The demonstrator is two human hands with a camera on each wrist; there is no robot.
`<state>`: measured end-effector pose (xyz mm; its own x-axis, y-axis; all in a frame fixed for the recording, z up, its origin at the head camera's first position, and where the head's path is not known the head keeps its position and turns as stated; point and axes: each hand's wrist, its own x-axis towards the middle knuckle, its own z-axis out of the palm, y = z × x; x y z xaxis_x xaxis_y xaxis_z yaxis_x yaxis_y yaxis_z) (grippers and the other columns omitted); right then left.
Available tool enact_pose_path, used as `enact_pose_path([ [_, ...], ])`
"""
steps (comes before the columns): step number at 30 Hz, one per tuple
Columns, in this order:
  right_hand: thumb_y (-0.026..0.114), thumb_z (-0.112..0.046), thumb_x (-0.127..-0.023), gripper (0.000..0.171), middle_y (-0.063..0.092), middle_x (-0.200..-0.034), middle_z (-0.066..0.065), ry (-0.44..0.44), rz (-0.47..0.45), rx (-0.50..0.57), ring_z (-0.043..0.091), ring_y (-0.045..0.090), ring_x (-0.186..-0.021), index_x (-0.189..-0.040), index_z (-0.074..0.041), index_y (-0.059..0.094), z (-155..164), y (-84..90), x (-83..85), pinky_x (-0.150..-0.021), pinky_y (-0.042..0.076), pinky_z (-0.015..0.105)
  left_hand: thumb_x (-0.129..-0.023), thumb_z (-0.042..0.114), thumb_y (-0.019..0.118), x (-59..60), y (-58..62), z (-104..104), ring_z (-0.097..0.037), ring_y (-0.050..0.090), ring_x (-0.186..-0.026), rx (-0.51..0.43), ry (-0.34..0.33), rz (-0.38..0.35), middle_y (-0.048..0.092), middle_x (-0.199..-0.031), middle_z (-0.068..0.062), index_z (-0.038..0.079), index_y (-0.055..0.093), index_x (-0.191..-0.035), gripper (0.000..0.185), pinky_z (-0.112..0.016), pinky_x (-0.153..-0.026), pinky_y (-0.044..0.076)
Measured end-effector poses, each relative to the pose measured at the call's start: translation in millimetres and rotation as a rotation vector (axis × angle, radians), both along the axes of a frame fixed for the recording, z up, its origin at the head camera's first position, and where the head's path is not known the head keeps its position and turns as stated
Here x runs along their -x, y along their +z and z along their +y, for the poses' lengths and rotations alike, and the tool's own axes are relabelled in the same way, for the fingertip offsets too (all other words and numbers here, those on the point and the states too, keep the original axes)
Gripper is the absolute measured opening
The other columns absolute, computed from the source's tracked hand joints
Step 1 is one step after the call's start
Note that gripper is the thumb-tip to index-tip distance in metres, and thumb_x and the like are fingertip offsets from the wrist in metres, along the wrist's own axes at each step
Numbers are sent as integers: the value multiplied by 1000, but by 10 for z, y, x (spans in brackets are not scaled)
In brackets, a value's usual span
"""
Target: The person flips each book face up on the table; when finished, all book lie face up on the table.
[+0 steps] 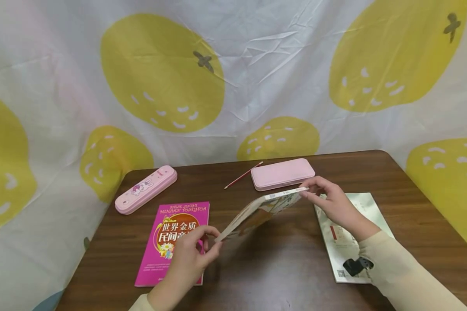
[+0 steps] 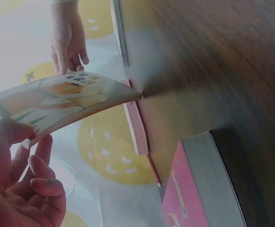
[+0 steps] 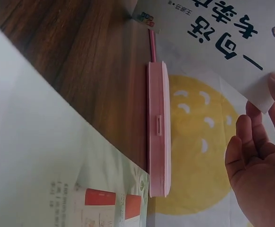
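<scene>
Left hand (image 1: 188,255) and right hand (image 1: 332,203) pinch opposite corners of thin book (image 1: 258,211), raised, sagging; corner-only grip risks slip onto surface (image 1: 280,268).

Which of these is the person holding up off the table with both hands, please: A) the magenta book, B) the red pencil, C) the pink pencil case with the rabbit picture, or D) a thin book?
D: the left hand pinches the near corner of the thin book and the right hand holds its far corner, while the rabbit pencil case, red pencil and magenta book lie on the table.
</scene>
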<state>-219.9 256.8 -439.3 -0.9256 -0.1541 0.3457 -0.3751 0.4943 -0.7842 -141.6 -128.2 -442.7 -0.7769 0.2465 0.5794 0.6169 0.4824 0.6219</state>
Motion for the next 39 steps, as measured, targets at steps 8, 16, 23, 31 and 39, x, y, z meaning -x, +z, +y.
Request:
enact_pose_path([
  [8, 70, -23, -100, 16, 66, -98, 2, -12, -69, 51, 13, 60, -86, -110, -11, 68, -34, 119, -31, -60, 48, 26, -82, 4, 83, -15, 41, 14, -8, 52, -60, -64, -10, -23, 61, -76, 5, 18, 71, -98, 25, -21, -51, 44],
  [16, 71, -33, -99, 25, 67, -99, 7, -48, -166, -48, 18, 55, -85, -114, -13, 71, -50, 101, 3, -61, 48, 28, -82, 10, 85, 9, 5, 15, 1, 43, -55, -26, 19, -89, 70, -83, 10, 18, 66, -108, 33, -16, -47, 36],
  [23, 73, -12, -95, 32, 64, -100, 10, 110, -215, -96, 21, 57, -91, -124, -7, 60, -2, -52, 41, -77, 50, 29, -83, 14, 85, 19, -14, 21, 4, 40, -53, 90, 105, -197, 67, -79, 16, 23, 71, -105, 28, -17, -49, 34],
  [31, 76, -13, -93, 23, 67, -110, 4, 160, -225, -228, 20, 56, -91, -115, -15, 68, 3, -147, 77, -75, 49, 28, -85, 20, 83, 34, -122, 39, 2, 38, -52, 258, 129, -363, 68, -76, 16, 22, 74, -108, 24, -19, -49, 28],
  [39, 82, -15, -88, 32, 70, -115, 1, 197, -263, -383, 20, 58, -103, -119, -17, 72, -48, -224, 152, -93, 50, 44, -87, 21, 80, 23, -255, 63, -1, 45, -59, 291, 11, -517, 67, -75, 10, 9, 72, -111, 27, -22, -54, 36],
])
